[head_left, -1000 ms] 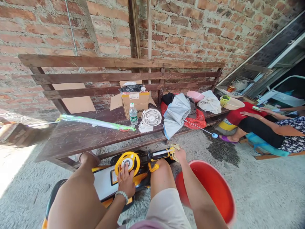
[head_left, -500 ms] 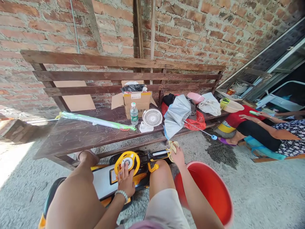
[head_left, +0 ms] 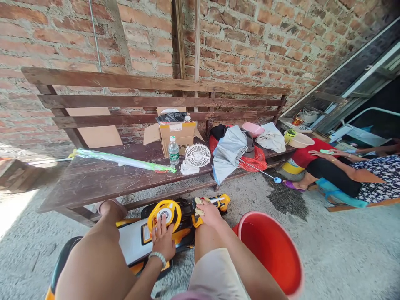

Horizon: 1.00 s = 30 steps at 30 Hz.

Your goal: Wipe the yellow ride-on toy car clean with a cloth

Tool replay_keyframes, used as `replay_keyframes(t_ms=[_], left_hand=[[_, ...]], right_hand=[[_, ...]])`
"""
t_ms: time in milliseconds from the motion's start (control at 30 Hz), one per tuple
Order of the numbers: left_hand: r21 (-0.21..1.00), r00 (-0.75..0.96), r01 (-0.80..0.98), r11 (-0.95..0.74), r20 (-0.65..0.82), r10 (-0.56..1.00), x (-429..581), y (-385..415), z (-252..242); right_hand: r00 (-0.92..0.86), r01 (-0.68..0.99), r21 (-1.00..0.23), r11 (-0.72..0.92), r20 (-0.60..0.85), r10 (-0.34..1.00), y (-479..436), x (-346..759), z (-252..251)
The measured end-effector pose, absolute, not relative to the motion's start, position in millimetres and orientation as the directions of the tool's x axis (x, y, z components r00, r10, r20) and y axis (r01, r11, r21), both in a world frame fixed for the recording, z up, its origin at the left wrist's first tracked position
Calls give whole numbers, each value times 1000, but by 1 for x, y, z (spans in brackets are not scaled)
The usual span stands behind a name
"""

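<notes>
Between my legs stands a yellow, black and white ride-on toy vehicle (head_left: 129, 243). My left hand (head_left: 164, 239), with a bead bracelet on the wrist, rests on its yellow steering wheel (head_left: 177, 213), fingers stretched out over the hub and rim. In my right hand (head_left: 211, 212) is a pale yellow cloth (head_left: 199, 207), bunched under the fingers. The hand presses it against the black and yellow front arm (head_left: 223, 201) of the toy, just beyond the wheel. Part of the cloth is hidden by my fingers.
A red bucket (head_left: 298, 250) stands by my right arm. On the wooden bench (head_left: 90, 179) are a water bottle (head_left: 173, 152), a white fan (head_left: 196, 156), a cardboard box (head_left: 179, 138) and a silver umbrella (head_left: 229, 150). At right sits another person (head_left: 331, 171).
My right hand has moved left with the cloth, from the far end of the toy's front arm to the part near the steering wheel. My left hand stays on the wheel.
</notes>
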<state>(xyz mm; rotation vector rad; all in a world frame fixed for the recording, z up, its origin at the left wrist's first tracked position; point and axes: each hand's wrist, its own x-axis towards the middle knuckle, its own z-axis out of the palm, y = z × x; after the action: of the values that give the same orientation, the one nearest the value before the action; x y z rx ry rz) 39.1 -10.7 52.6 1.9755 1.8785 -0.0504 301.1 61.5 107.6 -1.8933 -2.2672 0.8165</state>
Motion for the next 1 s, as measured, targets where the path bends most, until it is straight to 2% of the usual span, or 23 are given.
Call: replay_keyframes(t_ms=[167,367,467,667,867,1000], left_hand=[[275,94,961,-7,-306,947,38,-11,52],[266,92,964,-4,-316,944,36,-11,50],[273,90,962,-2,-310,946,37,-11,52],[295,111,955,-19,-296,949,37,-12,56],[286,114,958,-25,-300,947,36,-12,53],[267,102,963,-26,-273,957,35,-12,47]], right_hand=[[-210,923,-372,100,-267,941,58,307,105],[76,972,-186,-142,-325,943,65,348,103],[181,962,-139,-234,-316,931,68,373,106],[352,904,-224,-365,-96,931,73,409,106],[282,872,-317,-373,-299,912,85,418,68],[442,728,-422,-540,-314,840,90,425,49]])
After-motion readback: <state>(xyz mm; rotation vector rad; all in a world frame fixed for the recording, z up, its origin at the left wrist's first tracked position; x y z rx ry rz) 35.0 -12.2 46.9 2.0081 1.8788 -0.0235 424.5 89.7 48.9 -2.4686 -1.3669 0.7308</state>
